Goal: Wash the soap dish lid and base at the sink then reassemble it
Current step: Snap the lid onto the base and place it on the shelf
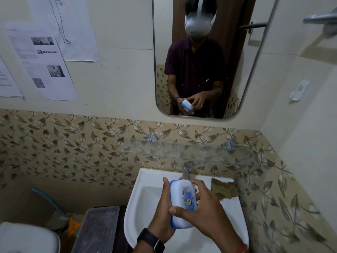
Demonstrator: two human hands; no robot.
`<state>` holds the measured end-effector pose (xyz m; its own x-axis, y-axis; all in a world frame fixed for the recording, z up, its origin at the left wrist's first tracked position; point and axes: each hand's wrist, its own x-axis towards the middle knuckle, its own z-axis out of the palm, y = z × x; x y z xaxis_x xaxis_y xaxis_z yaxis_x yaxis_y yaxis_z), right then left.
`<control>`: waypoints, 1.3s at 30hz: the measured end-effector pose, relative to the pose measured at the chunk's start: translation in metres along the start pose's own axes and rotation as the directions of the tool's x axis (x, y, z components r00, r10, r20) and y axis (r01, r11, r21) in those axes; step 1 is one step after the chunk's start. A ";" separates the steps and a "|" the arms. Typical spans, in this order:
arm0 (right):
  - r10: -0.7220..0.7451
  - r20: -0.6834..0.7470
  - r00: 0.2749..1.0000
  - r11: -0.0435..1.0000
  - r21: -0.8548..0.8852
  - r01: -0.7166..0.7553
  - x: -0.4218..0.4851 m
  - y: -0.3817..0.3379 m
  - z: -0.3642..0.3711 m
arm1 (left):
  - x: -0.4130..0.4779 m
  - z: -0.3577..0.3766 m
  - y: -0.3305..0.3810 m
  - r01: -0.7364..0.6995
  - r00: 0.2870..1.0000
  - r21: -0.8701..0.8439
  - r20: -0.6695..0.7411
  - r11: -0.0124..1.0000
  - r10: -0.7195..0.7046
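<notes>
Holding the closed soap dish (pixel 182 204) above the sink (pixel 144 196), lower centre of the frame, with the left hand (pixel 163 207) curled around its left side and the right hand (pixel 207 210) clamped on the lid (pixel 186 190) edge. Probably light, stiff, slippery when wet; better gripped by the long sides.

Far wall, ahead of you: rounded mirror (pixel 198 57), hung above a glass shelf (pixel 186 152) on two chrome brackets. Leaf-patterned tile band (pixel 63 143) runs the wall's width behind the shelf. Printed sheets (pixel 45 66) stuck up far left, one carrying a QR code. Chrome tap (pixel 186 170) sits just below the shelf; crumpled brown cloth (pixel 224 188) lies just right of it. On your near left: grey translucent tray (pixel 98 229), blue hose (pixel 47 198) beyond it, white rounded object (pixel 23 238) at the corner. Right wall: white hook (pixel 299 92), chrome bar (pixel 319 19) well above it
</notes>
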<state>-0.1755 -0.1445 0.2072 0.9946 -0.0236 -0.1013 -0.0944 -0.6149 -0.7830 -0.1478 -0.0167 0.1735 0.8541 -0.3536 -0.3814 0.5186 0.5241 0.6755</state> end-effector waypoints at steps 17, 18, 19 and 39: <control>0.269 -0.006 0.963 0.655 0.734 -0.179 0.024 0.029 -0.027 | 0.023 -0.037 0.039 0.163 0.986 0.323 -0.025 0.932 -0.163; 0.292 -0.046 0.955 0.608 0.780 -0.148 0.026 0.032 -0.027 | 0.021 -0.040 0.039 0.117 0.993 0.325 -0.009 0.939 -0.120; 0.309 -0.081 0.948 0.562 0.819 -0.114 0.027 0.034 -0.027 | 0.020 -0.042 0.038 0.061 0.998 0.315 0.009 0.947 -0.067; 0.186 -0.477 0.859 0.903 0.428 0.042 0.170 0.019 -0.049 | 0.148 0.012 0.109 -0.371 0.808 0.700 -0.080 0.611 0.583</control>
<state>-0.0061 -0.1990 0.2049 0.8577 -0.5106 0.0602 -0.0621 -0.2192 -0.9737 0.0345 -0.0214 0.1983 0.9961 0.0815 0.0352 -0.0278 -0.0908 0.9955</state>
